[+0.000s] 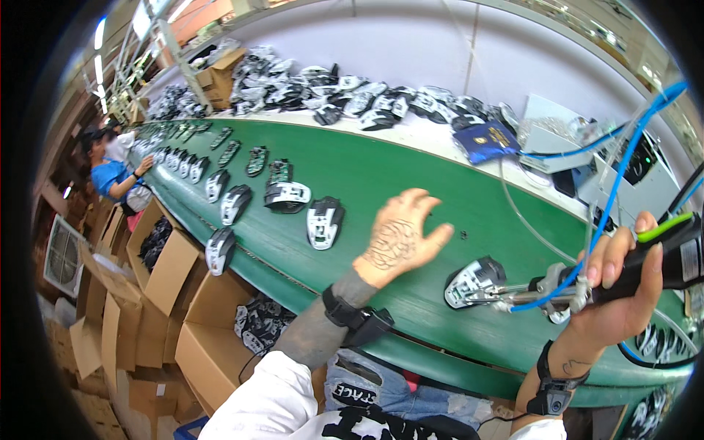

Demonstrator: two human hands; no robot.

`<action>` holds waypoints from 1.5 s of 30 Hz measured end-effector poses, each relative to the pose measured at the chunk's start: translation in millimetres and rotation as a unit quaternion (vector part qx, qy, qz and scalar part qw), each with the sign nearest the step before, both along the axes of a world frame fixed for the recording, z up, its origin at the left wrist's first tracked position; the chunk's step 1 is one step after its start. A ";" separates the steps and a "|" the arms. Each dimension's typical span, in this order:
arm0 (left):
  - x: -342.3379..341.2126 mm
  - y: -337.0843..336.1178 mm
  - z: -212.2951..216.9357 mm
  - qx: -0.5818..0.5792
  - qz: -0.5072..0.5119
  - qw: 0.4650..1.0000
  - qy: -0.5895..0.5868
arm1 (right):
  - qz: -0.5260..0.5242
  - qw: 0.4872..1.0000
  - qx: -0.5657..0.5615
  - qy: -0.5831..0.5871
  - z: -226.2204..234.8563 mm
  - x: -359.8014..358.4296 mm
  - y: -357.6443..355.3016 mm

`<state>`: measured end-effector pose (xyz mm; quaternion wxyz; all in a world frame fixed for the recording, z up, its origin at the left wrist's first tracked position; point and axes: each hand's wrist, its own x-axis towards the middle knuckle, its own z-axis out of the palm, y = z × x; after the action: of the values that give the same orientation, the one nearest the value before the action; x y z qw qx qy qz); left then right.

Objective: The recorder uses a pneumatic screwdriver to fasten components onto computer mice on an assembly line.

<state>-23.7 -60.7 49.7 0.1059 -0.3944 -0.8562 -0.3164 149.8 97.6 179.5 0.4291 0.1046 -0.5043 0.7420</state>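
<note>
Head view: right hand (614, 315) is closed around the driver (669, 265), black body, green lever, one finger close to the lever. Driver points left, its metal front end over the mouse (469, 283); can't tell from here if the bit touches. That mouse lies on the green belt (352, 176), white-and-black shell, small green board showing. Blue hose (625, 170) loops down to the driver's front.

Left hand (400, 238) is over the belt left of that mouse, back up, fingers loosely spread, thumb out to the right, nothing held. Nearest to its left: another mouse (323, 222). More mice and bare boards (257, 160) line the belt further left. Bagged shells (260, 77) heaped on the shelf behind, blue booklet (487, 141) at the belt's far edge.
</note>
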 end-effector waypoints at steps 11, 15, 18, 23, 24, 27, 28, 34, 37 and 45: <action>-82.0 -116.7 -32.4 -0.088 0.212 0.973 -0.010 | -0.038 0.999 0.015 0.000 4.5 -1.6 -1.2; -175.5 -165.6 -7.5 -0.101 0.326 0.937 0.070 | -0.038 0.999 0.004 -0.003 3.7 -4.3 -5.0; -216.4 -180.4 4.8 -0.198 0.464 0.858 -0.099 | -0.050 0.999 0.005 -0.004 0.3 -6.1 -3.8; -221.0 -162.8 -10.4 -0.240 0.364 0.877 -0.201 | -0.069 0.997 0.027 -0.003 1.4 -5.3 -0.2; -217.4 -173.4 -16.2 -0.245 0.368 0.874 -0.202 | -0.073 0.997 0.030 -0.004 2.5 -7.6 -2.7; -210.1 -193.3 -26.0 -0.166 0.328 0.923 -0.115 | -0.058 0.998 0.024 -0.010 1.4 -8.8 -2.7; -207.5 -190.1 -22.8 -0.166 0.328 0.923 -0.117 | -0.054 0.998 0.022 -0.013 2.0 -8.9 -2.0; -191.2 -166.6 11.1 -0.355 0.285 0.857 -0.240 | -0.043 0.999 0.018 -0.011 -4.5 -7.9 3.4; -182.6 -174.0 17.5 -0.377 0.248 0.847 -0.280 | -0.047 0.999 0.014 -0.002 -0.8 -5.6 0.8; -185.6 -192.7 4.8 -0.276 0.087 0.947 -0.141 | -0.059 0.998 0.001 -0.005 2.9 -6.5 -2.0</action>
<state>-209.3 -253.4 54.5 -0.1019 -0.2834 -0.9472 -0.1101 143.3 95.6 182.4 0.4695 0.0713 -0.5124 0.7155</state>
